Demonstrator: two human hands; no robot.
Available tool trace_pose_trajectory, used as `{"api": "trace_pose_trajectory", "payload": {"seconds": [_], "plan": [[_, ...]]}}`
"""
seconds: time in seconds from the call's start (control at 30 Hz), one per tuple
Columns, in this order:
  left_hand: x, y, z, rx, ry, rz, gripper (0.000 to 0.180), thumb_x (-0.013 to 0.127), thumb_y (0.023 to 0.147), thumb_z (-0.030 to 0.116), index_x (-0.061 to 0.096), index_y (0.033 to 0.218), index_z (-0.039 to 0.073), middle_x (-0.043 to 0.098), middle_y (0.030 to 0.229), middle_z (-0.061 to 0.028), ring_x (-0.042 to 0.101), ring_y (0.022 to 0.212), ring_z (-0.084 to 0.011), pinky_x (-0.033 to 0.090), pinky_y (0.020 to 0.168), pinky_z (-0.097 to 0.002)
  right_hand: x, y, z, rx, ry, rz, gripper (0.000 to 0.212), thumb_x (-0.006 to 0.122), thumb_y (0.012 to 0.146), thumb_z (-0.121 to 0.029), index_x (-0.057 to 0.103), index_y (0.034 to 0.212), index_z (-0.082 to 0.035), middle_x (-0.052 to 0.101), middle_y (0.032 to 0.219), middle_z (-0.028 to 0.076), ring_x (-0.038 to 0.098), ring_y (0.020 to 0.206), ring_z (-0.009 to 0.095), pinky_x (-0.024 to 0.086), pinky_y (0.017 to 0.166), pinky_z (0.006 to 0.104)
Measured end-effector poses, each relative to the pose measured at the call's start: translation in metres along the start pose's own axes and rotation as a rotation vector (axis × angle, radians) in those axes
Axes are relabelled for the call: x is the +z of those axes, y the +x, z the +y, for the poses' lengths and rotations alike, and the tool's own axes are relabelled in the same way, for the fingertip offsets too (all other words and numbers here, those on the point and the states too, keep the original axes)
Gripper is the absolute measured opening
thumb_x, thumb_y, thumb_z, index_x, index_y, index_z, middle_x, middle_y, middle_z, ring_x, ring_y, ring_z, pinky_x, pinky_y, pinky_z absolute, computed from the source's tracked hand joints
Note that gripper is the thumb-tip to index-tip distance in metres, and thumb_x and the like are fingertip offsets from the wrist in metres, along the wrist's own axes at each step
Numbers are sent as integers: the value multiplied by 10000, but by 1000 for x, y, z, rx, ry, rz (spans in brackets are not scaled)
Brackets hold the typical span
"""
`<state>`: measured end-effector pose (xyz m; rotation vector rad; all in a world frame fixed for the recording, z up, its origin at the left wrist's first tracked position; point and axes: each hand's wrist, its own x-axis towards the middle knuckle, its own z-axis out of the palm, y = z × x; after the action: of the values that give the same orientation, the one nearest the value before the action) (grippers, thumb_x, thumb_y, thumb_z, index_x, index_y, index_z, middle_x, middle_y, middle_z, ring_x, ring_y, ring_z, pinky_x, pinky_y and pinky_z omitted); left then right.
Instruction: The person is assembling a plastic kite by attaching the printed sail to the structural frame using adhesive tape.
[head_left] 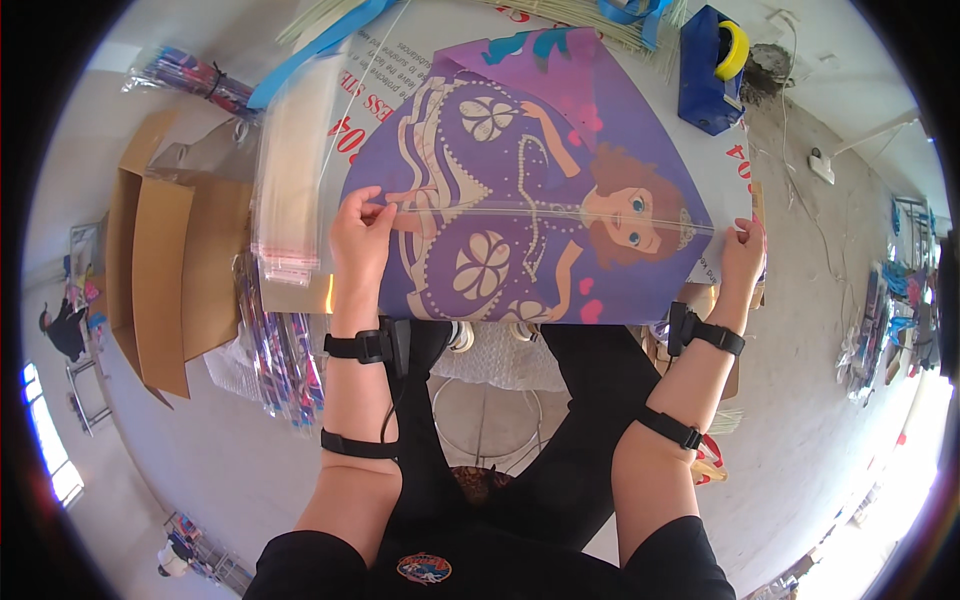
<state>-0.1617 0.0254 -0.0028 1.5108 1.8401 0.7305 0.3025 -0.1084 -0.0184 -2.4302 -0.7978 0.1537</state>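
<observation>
2 closed pinches: my left fingers [372,192] and right fingers [743,237] are gripping a thin rod [500,210] across a purple sheet [515,180].

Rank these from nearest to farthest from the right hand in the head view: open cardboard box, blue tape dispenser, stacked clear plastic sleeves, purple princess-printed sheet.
From the right hand:
1. Purple princess-printed sheet: right tip beside it.
2. Blue tape dispenser: far right.
3. Stacked clear plastic sleeves: left side.
4. Open cardboard box: farthest left, past the sleeves.
</observation>
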Motion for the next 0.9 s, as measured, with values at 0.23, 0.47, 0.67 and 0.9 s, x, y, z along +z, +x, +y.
{"api": "trace_pose_trajectory", "payload": {"seconds": [0.23,0.47,0.67,0.9], "plan": [[0,2,-5,10,12,-3,294,696,822,81,614,1099,28,659,806,-41,607,732,-106,478,681,-234,0,-1,0,-17,3,4,209,630,812,-85,628,1018,-55,588,731,55,568,669,182,468,656,330],[0,0,-6,-3,4,5,292,698,823,85,615,1097,30,661,805,-40,608,735,-105,477,679,-235,3,-1,1,-11,0,9,213,634,806,-87,628,1017,-60,587,731,53,567,670,184,469,659,331],[4,-1,-3,18,4,21,284,697,809,80,620,1079,36,659,806,-60,622,717,-147,494,670,-269,1,1,5,-22,3,-4,228,625,804,-94,622,1029,-61,602,739,61,588,688,189,474,671,332],[5,-1,-5,46,1,19,287,697,811,78,617,1084,38,655,800,-59,618,707,-147,490,661,-273,1,0,3,1,12,3,232,627,805,-105,621,1033,-64,608,740,62,595,696,195,478,683,339]]}}
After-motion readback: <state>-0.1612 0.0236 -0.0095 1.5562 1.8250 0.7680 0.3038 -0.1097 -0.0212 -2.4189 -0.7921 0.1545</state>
